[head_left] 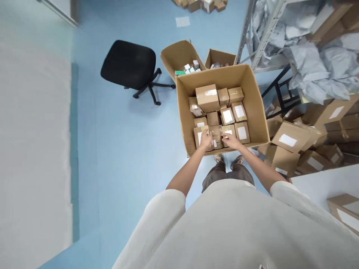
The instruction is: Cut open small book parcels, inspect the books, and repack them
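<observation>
A large open carton (256, 112) stands in front of my feet, with several small taped cardboard boxes inside. My left hand (206, 139) reaches in over its near wall, fingers closed on a small cardboard box (205, 129) at the near left. To the right, my right hand (231, 141) has its fingers drawn together beside a white-labelled box (229, 129); what they pinch, if anything, is hidden. Between the hands lies another small box (217, 142). A longer taped box (207, 98) rests higher up at the far side of the carton.
Behind the carton stand two more open cartons, one (179, 52) with small white and green packs, the other (223, 56) partly hidden. A black chair (129, 63) is at the left. Shelving (269, 33) with grey bags (311, 67) and piled boxes (288, 140) lines the right.
</observation>
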{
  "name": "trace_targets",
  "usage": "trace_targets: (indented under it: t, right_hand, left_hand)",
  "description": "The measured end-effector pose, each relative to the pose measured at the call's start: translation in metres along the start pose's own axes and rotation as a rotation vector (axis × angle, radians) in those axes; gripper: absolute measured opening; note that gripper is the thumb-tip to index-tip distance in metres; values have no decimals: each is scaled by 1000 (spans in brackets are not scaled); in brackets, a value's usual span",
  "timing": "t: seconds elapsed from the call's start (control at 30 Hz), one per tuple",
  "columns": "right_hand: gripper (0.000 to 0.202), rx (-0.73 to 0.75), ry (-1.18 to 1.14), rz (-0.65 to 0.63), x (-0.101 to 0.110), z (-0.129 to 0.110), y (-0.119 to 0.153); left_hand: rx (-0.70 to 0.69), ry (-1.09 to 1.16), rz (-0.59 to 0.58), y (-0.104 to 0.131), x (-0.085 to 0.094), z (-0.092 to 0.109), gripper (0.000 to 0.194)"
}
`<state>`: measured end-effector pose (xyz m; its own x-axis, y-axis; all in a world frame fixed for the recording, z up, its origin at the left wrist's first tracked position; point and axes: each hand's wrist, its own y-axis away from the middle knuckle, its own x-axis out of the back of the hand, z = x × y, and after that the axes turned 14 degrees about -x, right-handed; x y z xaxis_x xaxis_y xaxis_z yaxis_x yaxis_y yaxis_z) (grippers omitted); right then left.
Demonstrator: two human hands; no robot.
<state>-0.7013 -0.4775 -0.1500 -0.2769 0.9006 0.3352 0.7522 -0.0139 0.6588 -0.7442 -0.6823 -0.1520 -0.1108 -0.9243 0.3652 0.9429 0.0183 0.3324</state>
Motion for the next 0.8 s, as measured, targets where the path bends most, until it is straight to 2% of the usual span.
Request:
trace_targets:
  t: [0.13,0.27,0.33,0.43,0.63,0.8]
  right_hand:
    - [43,-136,92,-152,-31,1,-33]
    - [53,-157,274,-303,-59,5,-66]
    - [57,-114,370,-328,-75,9,-82]
    - [62,-53,446,-274,-95,16,-101]
    - [73,-78,535,-301,-108,30,-113]
    - [75,-36,528,-260,-109,28,-104]
  left_hand:
    - [224,-11,13,-6,21,-35,74]
    - [307,-27,34,-13,27,-68,67]
    - [311,-11,45,-18,24,-83,63]
    - [310,-3,80,-25,19,-101,57]
    - [384,-63,74,-33,15,-116,33]
    - [411,-82,65,-34,14,-118,29]
